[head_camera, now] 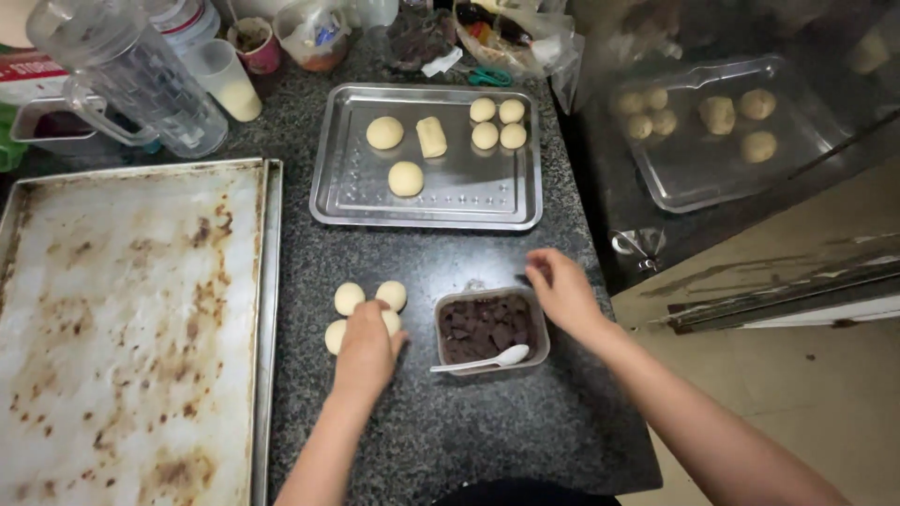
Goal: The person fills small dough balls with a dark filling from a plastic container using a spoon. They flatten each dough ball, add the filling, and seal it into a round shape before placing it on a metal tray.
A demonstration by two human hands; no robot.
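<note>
The left hand [364, 349] is resting palm-down on a cluster of dough balls [349, 298] near the middle of the dark granite counter [487, 440], its fingers curling over the nearest ball as if picking it up; whether it is truly gripping that ball is hard to tell, since the hand is hiding it. The right hand [561, 289] is hovering at the far right corner of a small tub [487, 328] of dark filling chunks, fingers bunched together, seemingly pinching a bit of filling, though the pinch itself is too small to confirm. A white spoon [487, 358] is lying across the tub's near rim. This looks like the filling step: dough in one hand, filling in the other, and the next move would call for lifting one ball clear of its neighbours without squashing them. A steel tray [427, 201] toward the counter's far edge is carrying shaped pieces; a large stained baking sheet [131, 328] is lying along the left edge. A clear jug [131, 70], cups and bags are crowding the far edge, and a glass panel on the right is mirroring the tray.
</note>
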